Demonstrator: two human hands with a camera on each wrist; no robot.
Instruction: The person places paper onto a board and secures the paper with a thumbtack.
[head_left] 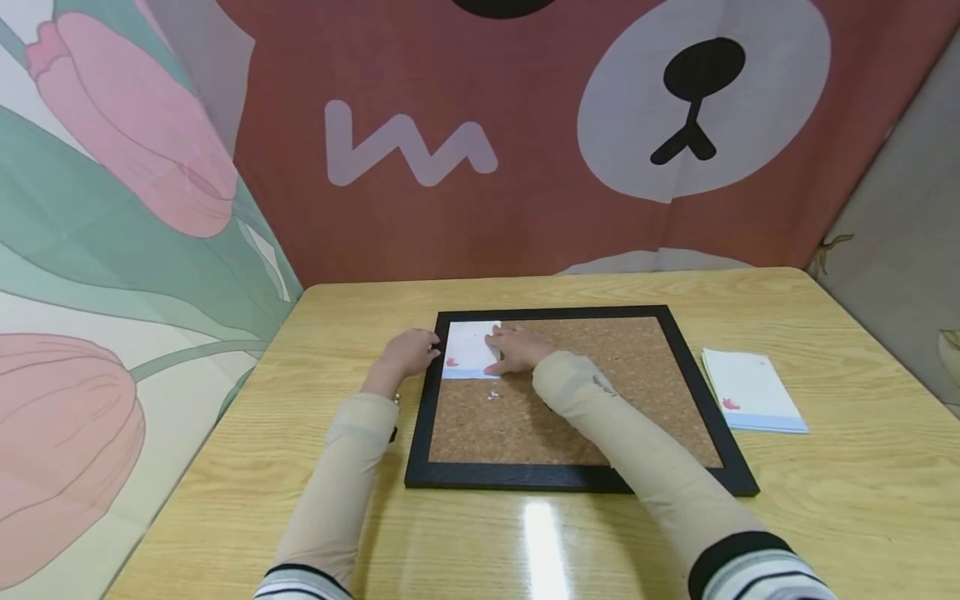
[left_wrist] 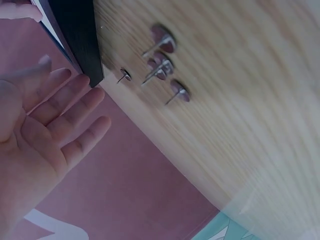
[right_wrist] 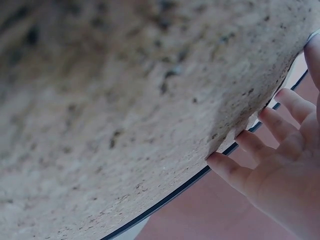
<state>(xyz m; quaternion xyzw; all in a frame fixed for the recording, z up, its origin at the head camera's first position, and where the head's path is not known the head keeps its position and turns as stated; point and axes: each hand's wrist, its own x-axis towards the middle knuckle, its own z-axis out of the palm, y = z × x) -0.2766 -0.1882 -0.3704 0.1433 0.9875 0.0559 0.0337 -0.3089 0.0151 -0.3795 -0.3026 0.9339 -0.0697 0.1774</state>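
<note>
Nearest us, our beige sleeves (head_left: pixel 330 475) reach across the table (head_left: pixel 862 492) to the black-framed corkboard (head_left: pixel 468 433). Small pale bits (head_left: pixel 492 395) lie on the corkboard; right of it sits a stack of sheets (head_left: pixel 757 390), and left of it lie metal tacks (left_wrist: pixel 162 61). Our right hand (head_left: pixel 520 347), fingers spread, touches the printed sheet (head_left: pixel 468 343) in the corkboard's far left corner. Our left hand (head_left: pixel 411 352), fingers loosely apart, is beside its left edge; contact we cannot tell. Beyond the corkboard hangs a red-brown drape (head_left: pixel 525 221).
</note>
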